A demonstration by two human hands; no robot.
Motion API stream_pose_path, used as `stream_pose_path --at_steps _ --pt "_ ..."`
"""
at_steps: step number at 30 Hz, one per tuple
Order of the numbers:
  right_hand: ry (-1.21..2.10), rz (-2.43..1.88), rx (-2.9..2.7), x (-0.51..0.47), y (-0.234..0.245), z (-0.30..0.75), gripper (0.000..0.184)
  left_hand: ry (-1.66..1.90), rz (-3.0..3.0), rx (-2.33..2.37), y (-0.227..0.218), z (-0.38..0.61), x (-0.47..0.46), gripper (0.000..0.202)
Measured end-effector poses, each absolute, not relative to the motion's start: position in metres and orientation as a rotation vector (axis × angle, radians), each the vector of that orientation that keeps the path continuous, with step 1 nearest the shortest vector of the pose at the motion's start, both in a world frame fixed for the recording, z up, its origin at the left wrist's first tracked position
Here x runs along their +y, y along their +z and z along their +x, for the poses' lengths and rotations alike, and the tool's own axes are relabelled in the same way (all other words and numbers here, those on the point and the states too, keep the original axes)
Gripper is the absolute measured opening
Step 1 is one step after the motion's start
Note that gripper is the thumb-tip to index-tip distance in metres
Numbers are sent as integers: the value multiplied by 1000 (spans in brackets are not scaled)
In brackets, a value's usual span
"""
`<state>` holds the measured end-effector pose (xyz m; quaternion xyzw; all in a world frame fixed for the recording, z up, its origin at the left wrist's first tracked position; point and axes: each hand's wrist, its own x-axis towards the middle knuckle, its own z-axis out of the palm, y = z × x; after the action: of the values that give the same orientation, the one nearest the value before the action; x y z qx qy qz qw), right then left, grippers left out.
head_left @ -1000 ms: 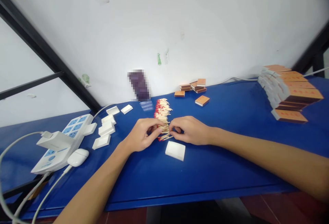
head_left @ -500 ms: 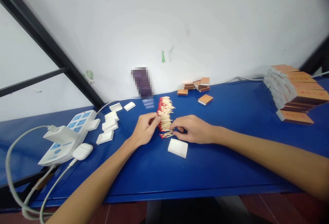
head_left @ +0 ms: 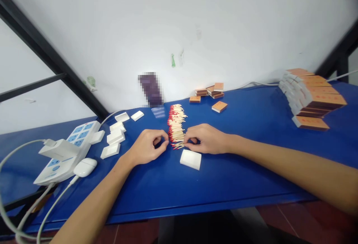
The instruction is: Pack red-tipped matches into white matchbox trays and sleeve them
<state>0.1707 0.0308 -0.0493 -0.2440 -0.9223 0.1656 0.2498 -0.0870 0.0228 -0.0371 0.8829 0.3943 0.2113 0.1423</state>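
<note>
A long row of loose matches lies on the blue table, red heads to the left and bare ends to the right. My left hand is beside the red heads, thumb and forefinger curled almost together; whether anything is between them I cannot make out. From the other side, my right hand pinches at the bare ends of the nearest matches, fingers closed. Just below the matches lies a white matchbox tray, close to my right hand.
More white trays lie to the left, near a power strip with plugs and cables. Orange matchboxes lie at the back, and a large stack of matchboxes stands at the right. A blurred-out dark object leans on the wall.
My left hand has drawn back slightly to the left and down, off the match heads. My right hand stays at the bare ends. The whole view has shifted slightly.
</note>
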Motion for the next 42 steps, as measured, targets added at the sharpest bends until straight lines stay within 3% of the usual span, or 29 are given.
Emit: stream_pose_path --at_steps 14,24,42 --pt "493 -697 -2519 30 -48 171 6 464 2545 1100 -38 -82 20 4" --pt "718 -624 -2452 32 -44 176 5 467 2509 1119 -36 -79 16 11" --pt "602 -613 -2517 31 -48 176 5 494 2580 1064 -34 -77 11 4"
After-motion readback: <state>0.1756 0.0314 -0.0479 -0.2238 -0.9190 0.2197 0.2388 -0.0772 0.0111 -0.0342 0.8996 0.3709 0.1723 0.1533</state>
